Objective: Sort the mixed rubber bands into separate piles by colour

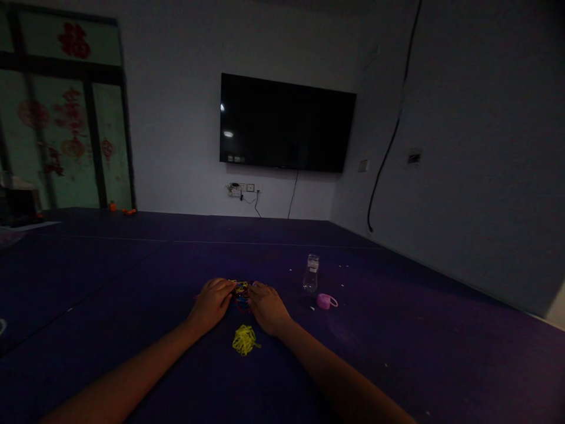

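The left hand [213, 301] and right hand [269, 307], loosely curled, touch a multicoloured pile of thin bands [241, 299], calling for fine pinching, any hold too dim to tell.

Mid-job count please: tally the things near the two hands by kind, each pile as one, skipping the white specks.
Piles: 2 (yellow pile; mixed-colour pile between left hand and right hand)
Clear bottles: 1 (clear bottle)
Pink caps: 1 (pink cap)
Total: 4
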The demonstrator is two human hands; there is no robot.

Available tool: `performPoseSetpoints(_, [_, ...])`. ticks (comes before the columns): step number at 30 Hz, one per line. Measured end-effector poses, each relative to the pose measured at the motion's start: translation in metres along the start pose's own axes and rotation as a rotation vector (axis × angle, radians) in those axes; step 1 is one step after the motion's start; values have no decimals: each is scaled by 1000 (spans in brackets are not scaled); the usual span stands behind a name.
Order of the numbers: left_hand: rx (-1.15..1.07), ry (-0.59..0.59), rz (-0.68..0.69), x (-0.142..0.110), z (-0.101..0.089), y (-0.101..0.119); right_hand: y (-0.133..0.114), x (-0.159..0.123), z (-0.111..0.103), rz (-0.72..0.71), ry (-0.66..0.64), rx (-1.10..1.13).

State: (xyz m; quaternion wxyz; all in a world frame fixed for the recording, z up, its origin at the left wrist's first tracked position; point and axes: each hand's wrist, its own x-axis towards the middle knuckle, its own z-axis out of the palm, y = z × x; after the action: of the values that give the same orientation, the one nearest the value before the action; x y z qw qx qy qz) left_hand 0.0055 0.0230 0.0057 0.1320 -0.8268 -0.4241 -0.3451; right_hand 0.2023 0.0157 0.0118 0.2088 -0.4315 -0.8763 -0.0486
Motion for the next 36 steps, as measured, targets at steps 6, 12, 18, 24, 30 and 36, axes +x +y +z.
performPoseSetpoints(6, [3,1,98,-2,0,1,-1,1,0,48,22,-19])
performPoseSetpoints(12, [32,-2,101,-2,-1,1,1,1,0,18,42,5])
performPoseSetpoints(18, [71,-30,70,-2,-4,4,-2,-1,-3,-23,56,11])
performPoseSetpoints(24, [74,-49,39,-1,-6,5,-1,-1,1,-19,57,4])
performPoseSetpoints(30, [122,-113,-102,-1,-10,6,0,-1,1,-21,50,5])
performPoseSetpoints(36, [135,-67,-189,-1,-6,4,0,0,2,-90,56,-3])
